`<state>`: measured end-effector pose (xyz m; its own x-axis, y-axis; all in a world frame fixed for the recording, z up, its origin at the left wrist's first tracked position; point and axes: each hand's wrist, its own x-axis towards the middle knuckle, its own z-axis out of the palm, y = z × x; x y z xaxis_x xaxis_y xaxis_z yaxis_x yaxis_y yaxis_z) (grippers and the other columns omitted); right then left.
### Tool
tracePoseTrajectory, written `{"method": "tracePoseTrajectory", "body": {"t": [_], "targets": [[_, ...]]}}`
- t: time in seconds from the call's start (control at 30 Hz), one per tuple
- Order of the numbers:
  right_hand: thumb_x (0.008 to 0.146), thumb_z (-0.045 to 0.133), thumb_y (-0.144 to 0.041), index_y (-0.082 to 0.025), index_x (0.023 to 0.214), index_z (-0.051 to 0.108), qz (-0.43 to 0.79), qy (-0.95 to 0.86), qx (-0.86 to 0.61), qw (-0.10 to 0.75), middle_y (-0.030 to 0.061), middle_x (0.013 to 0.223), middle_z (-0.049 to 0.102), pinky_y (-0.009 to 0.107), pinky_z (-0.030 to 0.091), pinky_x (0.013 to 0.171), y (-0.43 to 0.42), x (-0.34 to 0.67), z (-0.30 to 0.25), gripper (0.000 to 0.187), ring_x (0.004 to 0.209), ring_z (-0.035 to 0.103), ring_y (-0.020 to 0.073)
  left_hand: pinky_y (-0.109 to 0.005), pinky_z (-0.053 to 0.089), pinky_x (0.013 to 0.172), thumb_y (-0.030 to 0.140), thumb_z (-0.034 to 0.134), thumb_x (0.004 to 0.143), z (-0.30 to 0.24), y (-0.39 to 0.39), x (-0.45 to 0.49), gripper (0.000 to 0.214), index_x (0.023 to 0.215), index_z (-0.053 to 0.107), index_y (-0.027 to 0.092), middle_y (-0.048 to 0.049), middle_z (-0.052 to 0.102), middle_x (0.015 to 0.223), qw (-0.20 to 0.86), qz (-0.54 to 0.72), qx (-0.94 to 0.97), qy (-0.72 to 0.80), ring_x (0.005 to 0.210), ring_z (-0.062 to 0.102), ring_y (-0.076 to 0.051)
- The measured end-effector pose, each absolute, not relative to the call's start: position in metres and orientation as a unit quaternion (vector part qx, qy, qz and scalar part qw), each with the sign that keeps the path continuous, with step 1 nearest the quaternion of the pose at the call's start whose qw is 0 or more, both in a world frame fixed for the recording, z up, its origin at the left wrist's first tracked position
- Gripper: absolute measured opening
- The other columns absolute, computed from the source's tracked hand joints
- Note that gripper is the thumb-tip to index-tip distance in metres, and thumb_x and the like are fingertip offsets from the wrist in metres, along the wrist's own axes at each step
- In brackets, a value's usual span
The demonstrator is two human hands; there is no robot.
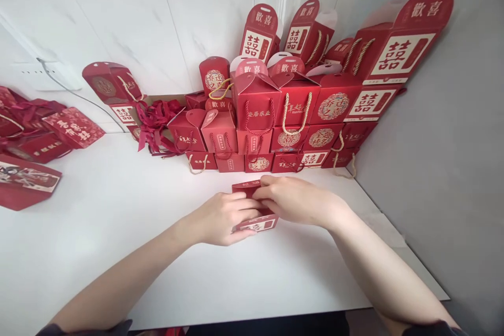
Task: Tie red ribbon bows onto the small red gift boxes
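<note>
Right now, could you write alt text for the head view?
A person's left hand holds a small red box over a white table, with the right hand at its open top. Behind it, red boxes are stacked in front of a tiled wall; more red packages lie at far left.

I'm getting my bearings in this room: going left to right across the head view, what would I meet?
Red box at the left edge → magenta ribbons → left hand → held red box → right hand → large upper-right box.
</note>
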<state>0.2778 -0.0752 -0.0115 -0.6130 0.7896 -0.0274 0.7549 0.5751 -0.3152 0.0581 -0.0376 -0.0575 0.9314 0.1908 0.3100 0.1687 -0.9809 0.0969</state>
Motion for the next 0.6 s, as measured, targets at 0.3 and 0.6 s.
{"method": "tracePoseTrajectory", "body": {"t": [0.3, 0.6], "targets": [[0.089, 0.05, -0.019, -0.019, 0.137, 0.041, 0.167, -0.873, -0.446, 0.102, 0.005, 0.092, 0.071, 0.026, 0.034, 0.056, -0.077, 0.272, -0.014, 0.049, 0.068, 0.061, 0.0178, -0.026, 0.034, 0.041, 0.028, 0.073, 0.075, -0.097, -0.029, 0.062, 0.025, 0.065, 0.051, 0.019, 0.0008, 0.05, 0.072, -0.23, 0.472, 0.851, 0.006, 0.051, 0.04, -0.009], [0.101, 0.036, -0.032, -0.02, 0.084, 0.064, 0.161, -0.887, -0.427, 0.07, 0.0029, 0.077, 0.066, 0.027, 0.03, 0.057, -0.073, 0.271, -0.016, 0.035, 0.063, 0.054, 0.0144, -0.027, 0.033, 0.045, 0.011, 0.063, 0.067, -0.106, -0.027, 0.053, 0.016, 0.066, 0.053, 0.023, 0.0008, 0.046, 0.075, -0.249, 0.435, 0.865, -0.018, 0.054, 0.037, -0.01]]}}
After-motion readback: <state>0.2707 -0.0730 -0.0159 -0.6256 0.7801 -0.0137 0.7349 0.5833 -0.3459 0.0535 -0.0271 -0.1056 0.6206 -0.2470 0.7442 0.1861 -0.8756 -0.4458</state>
